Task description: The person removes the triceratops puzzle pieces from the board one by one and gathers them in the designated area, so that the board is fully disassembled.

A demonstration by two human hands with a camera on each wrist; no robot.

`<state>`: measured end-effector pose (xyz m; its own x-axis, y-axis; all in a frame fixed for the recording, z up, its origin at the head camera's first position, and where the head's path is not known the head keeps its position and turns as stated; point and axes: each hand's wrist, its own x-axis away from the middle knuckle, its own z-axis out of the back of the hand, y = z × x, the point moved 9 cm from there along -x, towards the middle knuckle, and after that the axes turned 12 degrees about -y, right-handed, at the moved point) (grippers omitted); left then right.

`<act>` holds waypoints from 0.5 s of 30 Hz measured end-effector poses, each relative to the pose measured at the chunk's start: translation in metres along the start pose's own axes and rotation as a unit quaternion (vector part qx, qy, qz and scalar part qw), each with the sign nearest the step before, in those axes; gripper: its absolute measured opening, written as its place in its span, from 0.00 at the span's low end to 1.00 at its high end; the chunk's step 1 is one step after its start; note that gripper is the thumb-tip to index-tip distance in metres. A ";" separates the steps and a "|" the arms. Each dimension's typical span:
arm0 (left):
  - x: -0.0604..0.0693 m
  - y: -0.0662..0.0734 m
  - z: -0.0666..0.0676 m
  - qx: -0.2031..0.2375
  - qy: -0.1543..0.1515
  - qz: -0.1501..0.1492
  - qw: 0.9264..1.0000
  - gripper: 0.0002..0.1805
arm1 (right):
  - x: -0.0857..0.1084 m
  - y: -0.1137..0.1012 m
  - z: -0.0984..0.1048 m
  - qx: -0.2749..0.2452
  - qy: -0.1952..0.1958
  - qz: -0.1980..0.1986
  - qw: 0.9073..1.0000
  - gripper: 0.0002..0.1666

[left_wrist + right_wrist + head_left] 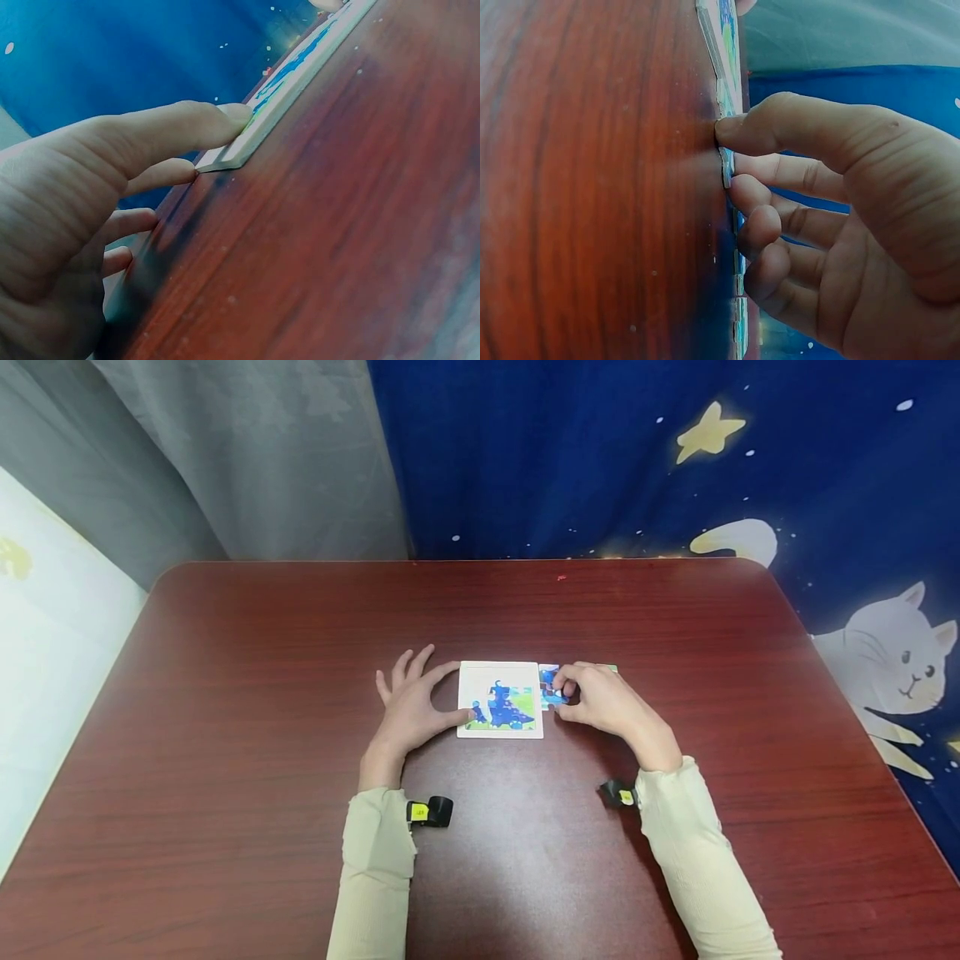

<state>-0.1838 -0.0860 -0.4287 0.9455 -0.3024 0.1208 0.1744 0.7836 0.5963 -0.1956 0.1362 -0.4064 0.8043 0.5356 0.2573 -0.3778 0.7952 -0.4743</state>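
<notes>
A white-bordered jigsaw board lies flat on the table, partly filled with a picture of a blue dinosaur on green. My left hand is at its left side, thumb on the lower left border and index fingertip at the upper left corner, the other fingers spread straight. Against the board's right side lie blue jigsaw pieces, partly covered by my right hand. The right thumb and curled index finger pinch a jigsaw piece at table level; its picture is mostly hidden.
The dark red wooden table stretches out on all sides of the board. More jigsaw pieces lie in a line beyond the right fingers. A blue curtain and a grey curtain hang behind the far edge.
</notes>
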 end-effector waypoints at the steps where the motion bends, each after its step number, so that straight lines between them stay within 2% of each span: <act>1: 0.000 0.000 0.000 0.000 0.000 0.000 1.000 0.41 | 0.000 0.000 0.000 0.000 0.000 0.000 1.000 0.16; 15: 0.001 0.001 0.001 0.006 -0.004 -0.002 1.000 0.41 | 0.000 -0.001 -0.001 -0.009 -0.006 -0.004 1.000 0.15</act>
<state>-0.1826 -0.0862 -0.4276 0.9429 -0.3089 0.1246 0.1742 0.7762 0.6059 -0.1949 0.1350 -0.4062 0.8018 0.5329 0.2705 -0.3631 0.7939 -0.4878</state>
